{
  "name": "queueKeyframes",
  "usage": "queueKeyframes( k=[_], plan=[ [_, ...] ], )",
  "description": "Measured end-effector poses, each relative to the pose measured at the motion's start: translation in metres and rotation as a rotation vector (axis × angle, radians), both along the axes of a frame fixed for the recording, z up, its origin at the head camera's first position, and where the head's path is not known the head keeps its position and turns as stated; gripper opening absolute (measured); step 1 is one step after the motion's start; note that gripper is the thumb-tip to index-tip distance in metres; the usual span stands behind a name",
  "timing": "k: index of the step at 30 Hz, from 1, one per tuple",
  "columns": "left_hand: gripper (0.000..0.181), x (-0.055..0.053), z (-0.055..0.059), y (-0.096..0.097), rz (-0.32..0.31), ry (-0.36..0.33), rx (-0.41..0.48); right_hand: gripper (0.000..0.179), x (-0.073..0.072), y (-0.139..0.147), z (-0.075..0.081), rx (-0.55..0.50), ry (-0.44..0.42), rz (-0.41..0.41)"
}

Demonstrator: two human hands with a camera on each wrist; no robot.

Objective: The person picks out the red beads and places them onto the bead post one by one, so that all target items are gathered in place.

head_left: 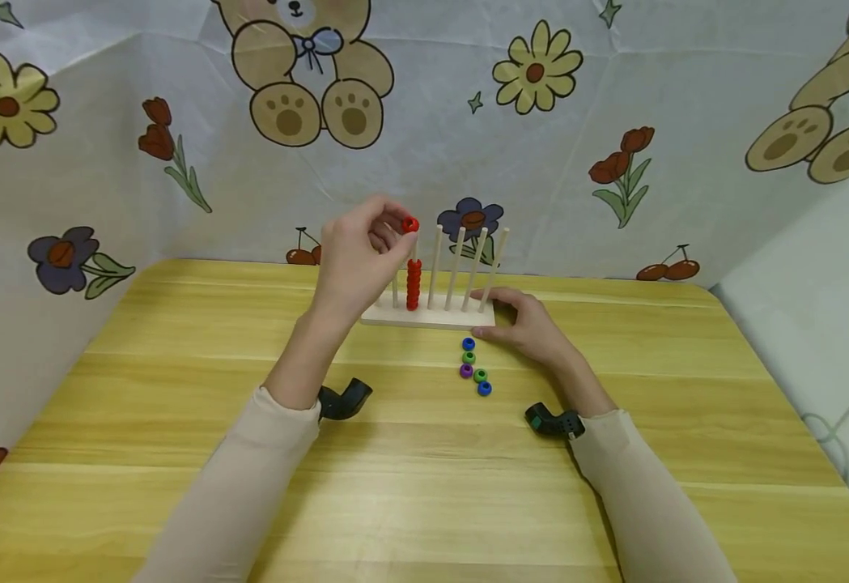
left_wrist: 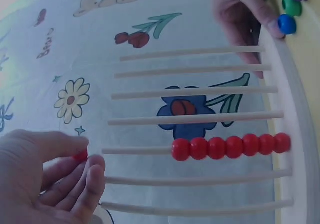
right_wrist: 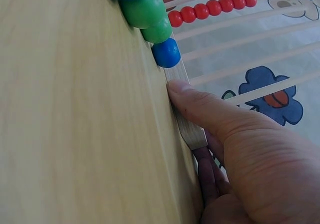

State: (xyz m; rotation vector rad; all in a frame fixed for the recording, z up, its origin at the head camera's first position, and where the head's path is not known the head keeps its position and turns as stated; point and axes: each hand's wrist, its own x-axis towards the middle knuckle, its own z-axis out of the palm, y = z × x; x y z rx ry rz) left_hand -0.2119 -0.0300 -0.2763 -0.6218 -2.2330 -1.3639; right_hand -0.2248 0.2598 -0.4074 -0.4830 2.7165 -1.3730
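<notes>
A pale wooden base (head_left: 424,318) with several upright pegs stands at the back of the table. One peg carries a stack of red beads (head_left: 413,285), seen sideways in the left wrist view as a row of red beads (left_wrist: 233,146). Just above that peg's tip, my left hand (head_left: 360,255) pinches a single red bead (head_left: 410,224) between thumb and fingers. In the left wrist view this bead (left_wrist: 81,155) is mostly covered by the fingers. My right hand (head_left: 526,324) grips the right end of the base, its thumb (right_wrist: 192,99) along the front edge.
In front of the base lie loose beads: a blue bead (head_left: 469,344), a green bead (head_left: 469,357), a purple bead (head_left: 466,371), another green bead (head_left: 480,376) and another blue bead (head_left: 485,389). A patterned cloth (head_left: 424,129) hangs behind the wooden table (head_left: 424,486).
</notes>
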Motion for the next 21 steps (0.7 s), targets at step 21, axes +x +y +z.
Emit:
queueKeyframes(
  k=[21],
  plan=[
    [0.015, -0.007, -0.002, 0.014, 0.146, 0.071, -0.122, 0.056, 0.0, 0.0, -0.001, 0.02, 0.003, -0.012]
  ],
)
